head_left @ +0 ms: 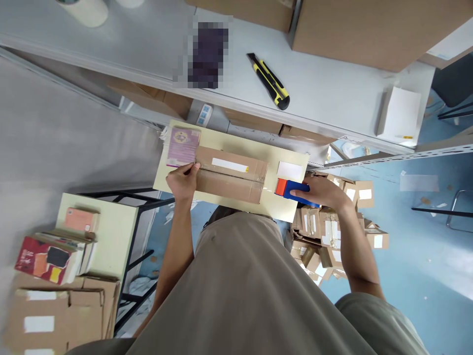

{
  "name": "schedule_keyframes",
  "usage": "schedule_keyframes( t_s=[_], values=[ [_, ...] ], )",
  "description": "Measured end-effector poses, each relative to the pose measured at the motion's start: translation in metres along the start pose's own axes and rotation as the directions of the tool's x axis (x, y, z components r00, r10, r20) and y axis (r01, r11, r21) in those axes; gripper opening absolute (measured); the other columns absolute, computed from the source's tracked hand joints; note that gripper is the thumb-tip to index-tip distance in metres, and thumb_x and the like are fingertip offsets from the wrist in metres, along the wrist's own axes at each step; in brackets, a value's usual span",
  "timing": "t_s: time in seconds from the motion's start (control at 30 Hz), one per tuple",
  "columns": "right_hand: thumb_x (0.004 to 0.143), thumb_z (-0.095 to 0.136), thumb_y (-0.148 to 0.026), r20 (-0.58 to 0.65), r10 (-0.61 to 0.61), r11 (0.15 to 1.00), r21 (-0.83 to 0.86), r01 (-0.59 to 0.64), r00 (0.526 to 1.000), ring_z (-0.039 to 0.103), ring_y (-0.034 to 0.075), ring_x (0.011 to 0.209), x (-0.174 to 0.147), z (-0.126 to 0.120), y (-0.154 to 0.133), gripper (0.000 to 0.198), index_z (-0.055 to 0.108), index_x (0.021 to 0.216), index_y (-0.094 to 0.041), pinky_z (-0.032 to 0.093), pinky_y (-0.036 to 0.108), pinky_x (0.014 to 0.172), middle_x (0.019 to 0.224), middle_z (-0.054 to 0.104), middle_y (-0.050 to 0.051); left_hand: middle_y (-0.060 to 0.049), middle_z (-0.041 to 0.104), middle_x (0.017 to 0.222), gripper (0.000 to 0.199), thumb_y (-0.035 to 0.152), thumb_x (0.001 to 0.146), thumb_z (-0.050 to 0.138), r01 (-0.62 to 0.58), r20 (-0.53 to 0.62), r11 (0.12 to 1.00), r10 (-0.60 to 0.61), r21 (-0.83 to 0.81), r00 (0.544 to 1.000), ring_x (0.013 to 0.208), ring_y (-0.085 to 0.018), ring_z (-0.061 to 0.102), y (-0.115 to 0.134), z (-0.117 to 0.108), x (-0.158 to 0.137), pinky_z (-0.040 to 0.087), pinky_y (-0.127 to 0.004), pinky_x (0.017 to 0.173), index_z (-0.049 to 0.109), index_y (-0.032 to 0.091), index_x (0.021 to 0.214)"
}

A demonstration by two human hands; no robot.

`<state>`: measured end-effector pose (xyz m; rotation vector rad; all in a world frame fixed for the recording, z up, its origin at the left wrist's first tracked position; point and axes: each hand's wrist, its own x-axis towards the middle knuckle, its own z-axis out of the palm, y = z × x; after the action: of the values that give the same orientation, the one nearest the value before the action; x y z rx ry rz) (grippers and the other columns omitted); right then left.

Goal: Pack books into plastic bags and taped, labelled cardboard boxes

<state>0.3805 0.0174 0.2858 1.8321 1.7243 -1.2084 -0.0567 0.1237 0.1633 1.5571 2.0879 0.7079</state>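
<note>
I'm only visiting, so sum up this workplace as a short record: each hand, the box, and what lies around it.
Left hand: fingertips at the left end of the cardboard box
Right hand: holding a blue-and-orange tool, right of the box
Box position: on the pale yellow table
Box marking: white label
Beside the box: purple book
On the grey worktop: yellow-and-black utility knife

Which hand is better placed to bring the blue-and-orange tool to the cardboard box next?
Probably the right hand: it holds the blue-and-orange tool beside the cardboard box, while the left hand touches the box's left end.
</note>
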Motion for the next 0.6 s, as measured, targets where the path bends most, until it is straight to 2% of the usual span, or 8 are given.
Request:
schedule_keyframes(
  t_s=[0.2, 0.37, 0.5, 0.6],
  values=[
    [0.115, 0.052, -0.066, -0.079, 0.146, 0.979, -0.134, -0.155, 0.986, 0.081, 0.039, 0.114, 0.012, 0.026, -0.041, 0.062, 0.078, 0.126, -0.010, 0.056, 0.039, 0.086, 0.117, 0.084, 0.027, -0.007, 0.089, 0.096, 0.019, 0.034, 0.092, 0.078, -0.005, -0.002, 1.000, 0.005, -0.030, 1.000, 0.101, -0.032, 0.084, -0.002, 0.004, -0.003, 0.065, -0.040, 0.098, 0.089, 0.018, 0.093],
    [0.118, 0.054, -0.051, -0.201, 0.174, 0.966, -0.155, -0.207, 0.964, 0.084, 0.042, 0.114, 0.025, 0.057, -0.078, 0.052, 0.073, 0.134, -0.006, 0.061, 0.042, 0.087, 0.116, 0.083, 0.034, -0.005, 0.087, 0.092, 0.019, 0.037, 0.093, 0.078, 0.004, 0.011, 1.000, -0.004, -0.001, 1.000, 0.100, -0.032, 0.084, 0.000, 0.002, -0.004, 0.064, -0.041, 0.099, 0.087, 0.020, 0.092],
    [0.118, 0.054, -0.045, -0.194, 0.189, 0.965, -0.144, -0.218, 0.963, 0.085, 0.043, 0.112, 0.034, 0.072, -0.081, 0.045, 0.073, 0.131, -0.005, 0.062, 0.043, 0.086, 0.113, 0.083, 0.034, -0.006, 0.086, 0.093, 0.020, 0.039, 0.094, 0.076, 0.012, 0.043, 1.000, -0.013, 0.012, 0.999, 0.099, -0.030, 0.082, 0.002, 0.000, -0.006, 0.064, -0.039, 0.097, 0.084, 0.021, 0.097],
    [0.119, 0.051, -0.049, -0.209, 0.247, 0.954, -0.119, -0.276, 0.946, 0.086, 0.042, 0.111, 0.024, 0.067, -0.073, 0.050, 0.071, 0.131, -0.005, 0.061, 0.041, 0.083, 0.113, 0.083, 0.033, -0.011, 0.085, 0.110, 0.028, 0.037, 0.093, 0.077, 0.021, 0.022, 1.000, -0.021, 0.007, 1.000, 0.103, -0.028, 0.082, 0.004, -0.001, -0.004, 0.065, -0.039, 0.099, 0.081, 0.018, 0.114]
  ],
)
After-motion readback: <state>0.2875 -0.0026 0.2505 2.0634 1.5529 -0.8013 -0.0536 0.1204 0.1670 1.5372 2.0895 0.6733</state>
